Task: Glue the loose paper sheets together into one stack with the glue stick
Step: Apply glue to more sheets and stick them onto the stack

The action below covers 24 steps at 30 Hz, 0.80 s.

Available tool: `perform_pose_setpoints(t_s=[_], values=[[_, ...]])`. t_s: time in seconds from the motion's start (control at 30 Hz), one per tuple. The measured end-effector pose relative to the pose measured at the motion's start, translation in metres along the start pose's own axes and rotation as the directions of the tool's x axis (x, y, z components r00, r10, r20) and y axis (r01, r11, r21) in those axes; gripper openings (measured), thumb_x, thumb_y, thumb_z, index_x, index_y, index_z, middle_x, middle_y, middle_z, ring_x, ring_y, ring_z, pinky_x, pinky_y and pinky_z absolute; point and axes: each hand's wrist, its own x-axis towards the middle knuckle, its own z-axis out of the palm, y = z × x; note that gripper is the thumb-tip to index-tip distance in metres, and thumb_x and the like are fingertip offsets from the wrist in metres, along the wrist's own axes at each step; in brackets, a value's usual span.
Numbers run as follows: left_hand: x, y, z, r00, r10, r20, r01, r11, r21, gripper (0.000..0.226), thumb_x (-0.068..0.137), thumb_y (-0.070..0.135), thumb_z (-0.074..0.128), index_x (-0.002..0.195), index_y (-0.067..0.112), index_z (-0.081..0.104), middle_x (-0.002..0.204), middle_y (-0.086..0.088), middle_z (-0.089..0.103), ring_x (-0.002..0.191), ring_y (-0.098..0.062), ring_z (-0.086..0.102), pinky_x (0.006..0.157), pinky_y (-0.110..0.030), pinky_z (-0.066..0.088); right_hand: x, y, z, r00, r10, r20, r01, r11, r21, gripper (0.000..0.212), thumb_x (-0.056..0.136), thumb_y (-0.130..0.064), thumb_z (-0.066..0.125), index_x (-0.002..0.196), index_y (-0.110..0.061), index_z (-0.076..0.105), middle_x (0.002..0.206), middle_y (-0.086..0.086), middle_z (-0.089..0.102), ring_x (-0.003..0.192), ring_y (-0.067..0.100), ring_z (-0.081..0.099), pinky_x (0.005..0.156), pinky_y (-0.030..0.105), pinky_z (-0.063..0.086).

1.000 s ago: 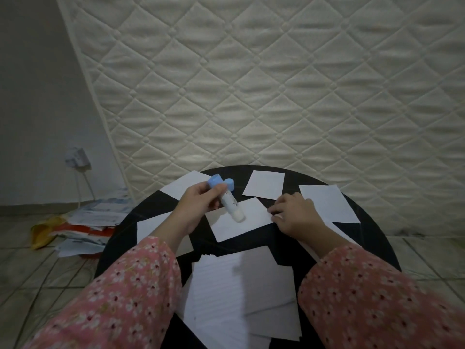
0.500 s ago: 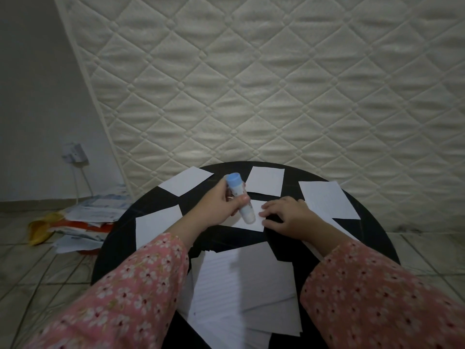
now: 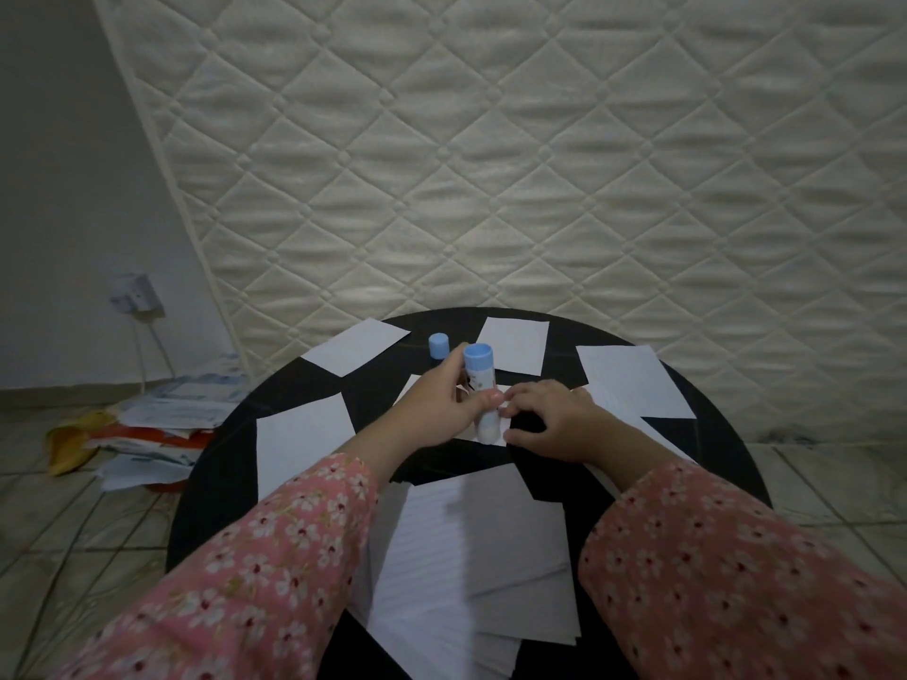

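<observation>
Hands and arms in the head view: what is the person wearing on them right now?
Both arms wear long pink sleeves printed with small white flowers with dark red centres: left sleeve, right sleeve. Each cuff ends at the wrist. The left hand and right hand are bare; no gloves, rings or watch show.

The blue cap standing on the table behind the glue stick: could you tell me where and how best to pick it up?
Pinch the blue cap by its round sides, coming from above. It stands upright and alone on the black table, clear of the sheets.
</observation>
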Motion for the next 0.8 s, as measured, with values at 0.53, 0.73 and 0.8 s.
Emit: perform_pose_setpoints(t_s=[0.53,0.73,0.8], values=[[0.004,-0.005,-0.008,0.996,-0.085,0.021,0.084,0.995,0.056,0.059,0.092,0.036,0.061,0.142,0.03,0.03,0.12,0.005,0.049,0.111,-0.014,0.051,0.095,-0.031,0.04,0.004,-0.001,0.003,0.997,0.032,-0.064,-0.029,0.998,0.048,0.038,0.085,-0.047,0.059,0.121,-0.034,0.06,0.139,-0.014,0.042,0.13,0.009,0.036,0.104,0.047,0.025],[0.003,-0.018,-0.02,0.992,-0.119,-0.031,0.121,0.991,0.053,0.067,0.091,0.035,0.062,0.147,0.027,0.025,0.129,0.001,0.051,0.111,-0.013,0.05,0.091,-0.027,0.036,0.004,-0.002,0.007,0.992,0.042,-0.116,-0.033,0.997,0.075,0.035,0.085,-0.044,0.06,0.118,-0.032,0.061,0.133,-0.015,0.046,0.127,0.008,0.037,0.102,0.044,0.025],[0.003,-0.023,-0.026,0.988,-0.142,-0.054,0.145,0.988,0.048,0.071,0.091,0.036,0.062,0.149,0.024,0.024,0.138,-0.001,0.048,0.121,-0.016,0.047,0.096,-0.028,0.035,0.003,-0.002,0.008,0.991,0.043,-0.129,-0.033,0.996,0.081,0.034,0.085,-0.042,0.06,0.117,-0.032,0.062,0.132,-0.015,0.046,0.127,0.008,0.038,0.101,0.044,0.025]])
